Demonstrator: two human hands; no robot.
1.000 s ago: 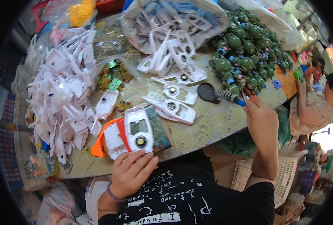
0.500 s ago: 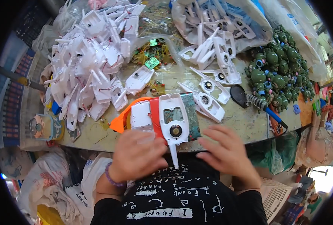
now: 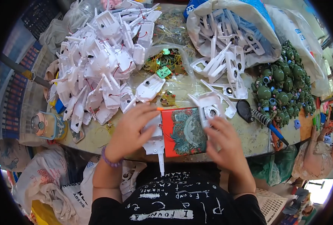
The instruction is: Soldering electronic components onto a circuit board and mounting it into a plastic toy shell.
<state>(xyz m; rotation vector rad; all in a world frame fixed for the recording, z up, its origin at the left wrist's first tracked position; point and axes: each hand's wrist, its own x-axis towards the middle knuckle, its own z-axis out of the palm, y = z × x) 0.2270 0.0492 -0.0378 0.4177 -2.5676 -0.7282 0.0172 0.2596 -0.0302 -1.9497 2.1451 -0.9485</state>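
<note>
My left hand (image 3: 131,129) rests over the left side of a white plastic casing (image 3: 155,147), thumb and fingers apart. The casing's narrow handle points down toward my shirt. Its upper part is hidden by my fingers. My right hand (image 3: 224,144) has its fingers at the lower end of a white casing half (image 3: 208,103), which sits tilted beside the pad and carries a round dark speaker (image 3: 212,112). Between my hands lies a flat red and green patterned pad (image 3: 185,131), with a thin red wire over its left part.
White casings with red wires (image 3: 99,63) are heaped at left, near a bottle (image 3: 42,125). Green circuit boards (image 3: 164,71) lie behind. A sack (image 3: 264,48) spills casing halves; right are green figures (image 3: 281,86), a black lid (image 3: 244,110) and a blue-handled tool (image 3: 275,131).
The speaker-bearing shell has left the pad, uncovering it. My right hand has reached a casing half at the right, now tilted. A casing with its handle downward shows beside my left hand.
</note>
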